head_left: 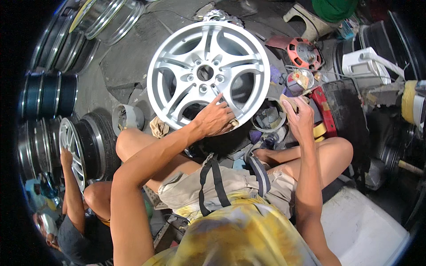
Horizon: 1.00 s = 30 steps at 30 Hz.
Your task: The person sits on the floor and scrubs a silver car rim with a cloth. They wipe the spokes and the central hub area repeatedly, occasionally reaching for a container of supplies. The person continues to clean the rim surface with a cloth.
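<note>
A silver alloy wheel [230,84] with paired spokes lies face up in front of me, tilted slightly. Over its lower spokes is my left hand [215,119], the index fingertip against a spoke near the bolt holes. The other fingers curl in, and a small tan bit shows by the thumb; I cannot make out what it is. Off the wheel's right side, my right hand [302,117] pinches a tan piece of sandpaper [288,103], curved between thumb and fingers. Below that, an open round tub [256,124] with odds and ends stands partly under the wheel's edge.
Stacked wheels [42,95] line the left, beside a tyre [104,142]. A co-worker's hand [66,156] touches another wheel [73,142]. To the right are a red-orange slotted part [304,53], a clear cup [300,80], a red box [324,111] and a white appliance [364,64].
</note>
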Tool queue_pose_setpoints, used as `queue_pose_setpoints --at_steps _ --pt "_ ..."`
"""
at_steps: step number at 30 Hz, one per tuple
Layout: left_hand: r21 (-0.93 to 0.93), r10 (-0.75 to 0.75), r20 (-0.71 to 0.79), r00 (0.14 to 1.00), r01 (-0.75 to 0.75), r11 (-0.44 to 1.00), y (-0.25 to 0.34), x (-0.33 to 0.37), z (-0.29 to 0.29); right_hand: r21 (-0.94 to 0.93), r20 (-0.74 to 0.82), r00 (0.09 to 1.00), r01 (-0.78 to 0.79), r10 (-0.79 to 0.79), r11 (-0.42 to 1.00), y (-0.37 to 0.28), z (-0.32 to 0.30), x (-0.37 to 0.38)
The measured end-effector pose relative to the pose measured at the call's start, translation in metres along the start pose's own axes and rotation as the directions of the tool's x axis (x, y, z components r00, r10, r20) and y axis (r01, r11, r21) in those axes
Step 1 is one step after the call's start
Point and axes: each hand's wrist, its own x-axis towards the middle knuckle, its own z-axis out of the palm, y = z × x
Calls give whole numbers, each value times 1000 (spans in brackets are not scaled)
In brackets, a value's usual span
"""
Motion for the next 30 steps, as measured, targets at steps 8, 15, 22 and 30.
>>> queue_pose_setpoints --at_steps 8,15,22,30 --pt "72 -231 -112 966 240 968 -81 -21 -2 -13 73 996 -55 56 998 19 12 -11" --pt "139 -260 -194 946 288 947 -39 2 12 336 302 872 -476 386 813 12 38 4" --pt "-482 -127 -104 986 62 874 -18 -36 3 16 141 988 -57 55 998 5 56 37" --pt "-420 -865 299 402 870 259 -123 -168 -49 -155 -62 876 465 -479 872 -18 125 162"
